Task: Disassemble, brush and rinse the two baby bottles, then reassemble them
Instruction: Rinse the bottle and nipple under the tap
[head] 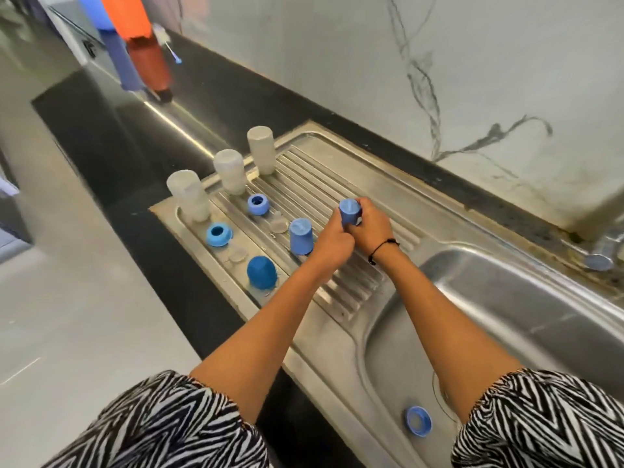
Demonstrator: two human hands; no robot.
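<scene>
Both my hands meet over the steel drainboard (337, 184). My right hand (369, 228) grips a blue bottle cap (349, 211), and my left hand (332, 244) is curled against its lower edge; what its fingers hold is hidden. Three clear bottle bodies stand upside down at the board's far left edge (260, 148), (230, 170), (188, 194). Two blue collar rings (258, 204), (218, 234), clear teats (278, 224), (238, 254), another blue cap (301, 236) and a darker blue cap (261, 271) lie on the board. A third blue ring (418, 422) lies in the sink basin.
The sink basin (506, 315) is to the right, with a tap (599, 258) at its far corner. Black countertop (111, 136) runs along the left. A bottle brush (169, 45) and orange and blue cloth (135, 28) are at the far end. A marble wall is behind.
</scene>
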